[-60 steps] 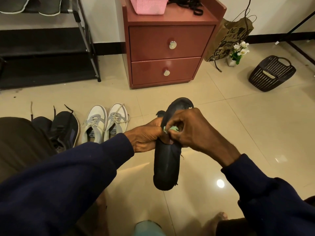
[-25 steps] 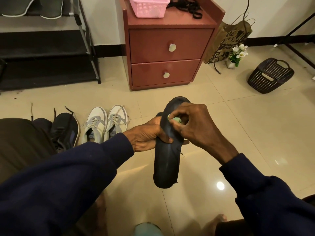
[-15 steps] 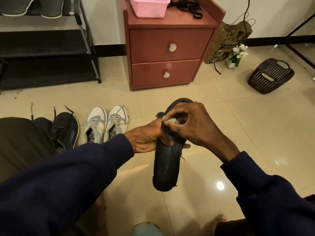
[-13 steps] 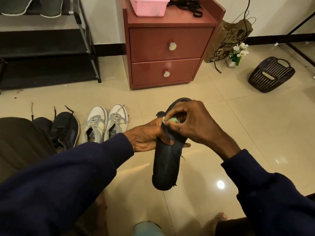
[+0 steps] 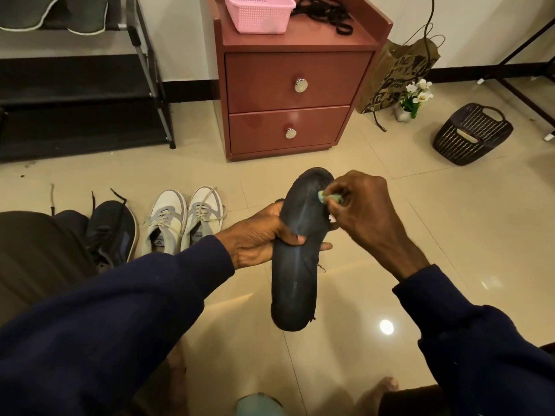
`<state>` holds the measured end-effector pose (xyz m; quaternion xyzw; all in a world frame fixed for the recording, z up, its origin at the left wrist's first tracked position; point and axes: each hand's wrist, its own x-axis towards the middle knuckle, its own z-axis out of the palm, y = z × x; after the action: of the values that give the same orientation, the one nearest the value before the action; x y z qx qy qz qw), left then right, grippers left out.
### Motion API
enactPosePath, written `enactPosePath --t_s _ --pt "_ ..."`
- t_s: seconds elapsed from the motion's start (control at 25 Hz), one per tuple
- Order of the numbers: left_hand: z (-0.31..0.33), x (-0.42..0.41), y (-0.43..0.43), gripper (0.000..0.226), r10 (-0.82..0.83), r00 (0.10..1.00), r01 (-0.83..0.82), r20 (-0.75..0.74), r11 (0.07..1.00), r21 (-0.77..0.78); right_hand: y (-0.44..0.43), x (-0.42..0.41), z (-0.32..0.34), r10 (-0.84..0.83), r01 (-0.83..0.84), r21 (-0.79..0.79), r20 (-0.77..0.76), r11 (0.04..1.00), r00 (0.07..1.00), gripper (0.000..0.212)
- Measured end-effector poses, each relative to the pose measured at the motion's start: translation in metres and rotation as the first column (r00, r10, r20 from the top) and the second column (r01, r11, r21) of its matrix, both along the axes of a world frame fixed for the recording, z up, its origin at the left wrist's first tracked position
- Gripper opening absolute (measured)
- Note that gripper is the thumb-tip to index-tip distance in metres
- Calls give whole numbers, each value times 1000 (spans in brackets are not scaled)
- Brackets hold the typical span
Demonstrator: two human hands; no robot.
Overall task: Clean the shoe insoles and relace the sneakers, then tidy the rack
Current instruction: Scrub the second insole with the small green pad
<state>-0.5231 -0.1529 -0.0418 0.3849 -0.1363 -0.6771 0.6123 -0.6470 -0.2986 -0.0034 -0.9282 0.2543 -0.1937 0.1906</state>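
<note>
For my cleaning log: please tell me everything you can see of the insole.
The insole is black, long and flat with rounded ends, perhaps foam, with loose threads on its right edge and pale streaks down its face. It is held in the air, its length pointing away from the person. The left hand grips its middle; the right hand presses a small green cloth on its far end.

Warm, fairly dim indoor light falls from overhead. The glossy floor (image 5: 450, 235) carries a round white glare spot at lower right and a fainter sheen beside it. The dark sleeves (image 5: 105, 340) lose detail in shadow. Wide-angle distortion slants the rack (image 5: 75, 94) and cabinet (image 5: 288, 82); the margins look soft.
</note>
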Motion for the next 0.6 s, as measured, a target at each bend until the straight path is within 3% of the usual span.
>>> enactPosePath --t_s 0.12,0.2,0.36,0.52,0.6 --pt "0 -4 -2 78 -44 999 44 3 999 -28 1 3 5 41 -48 43 141 998 989 11" --pt "-1 -5 -2 78 -59 998 60 18 998 -28 4 8 7 104 -112 80 97 990 990 10" --pt "2 -7 2 78 -97 995 95 -18 992 -87 -12 8 12 -64 60 42 104 997 993 10" --pt "4 -4 0 76 -48 999 47 -12 998 -31 10 15 14 114 -122 139 63 983 991 5" --pt "2 -4 0 77 -74 997 73 -15 996 -44 0 15 11 11 -16 84 54 996 998 5"
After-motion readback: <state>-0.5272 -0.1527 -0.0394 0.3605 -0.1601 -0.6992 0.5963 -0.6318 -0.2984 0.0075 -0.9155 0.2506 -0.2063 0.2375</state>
